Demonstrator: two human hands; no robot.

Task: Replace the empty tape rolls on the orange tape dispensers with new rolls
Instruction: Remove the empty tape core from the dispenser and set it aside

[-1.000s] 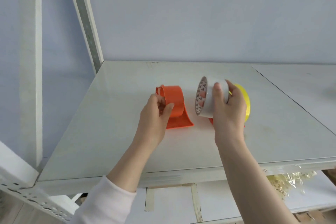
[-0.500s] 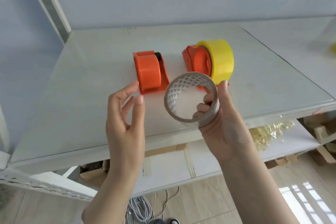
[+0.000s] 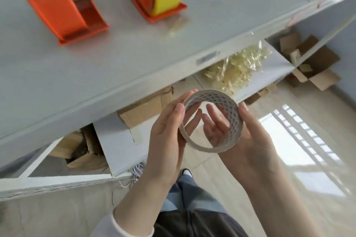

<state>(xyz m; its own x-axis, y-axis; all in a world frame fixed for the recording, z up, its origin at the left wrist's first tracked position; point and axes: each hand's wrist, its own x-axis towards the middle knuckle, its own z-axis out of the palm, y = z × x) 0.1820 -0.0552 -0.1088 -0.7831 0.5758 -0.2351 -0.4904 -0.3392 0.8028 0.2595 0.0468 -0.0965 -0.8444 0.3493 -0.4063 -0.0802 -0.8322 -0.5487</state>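
Both hands now hold the empty roll below the tabletop edge — my left hand has joined my right hand, fingers curled round its rim. Held loosely over the floor, it could slip — the orange dispenser waits bare.

Grey shelf top, front edge running diagonally. On the lower shelf: a clear bag of pale yellow bits. Left of that, a brown carton under the top's edge, then a white box with cardboard scraps beside it. More cardboard boxes at far right on the floor. White cable coiled below the shelf. Light wood floor with a window-light patch. Perforated white rail at lower left.
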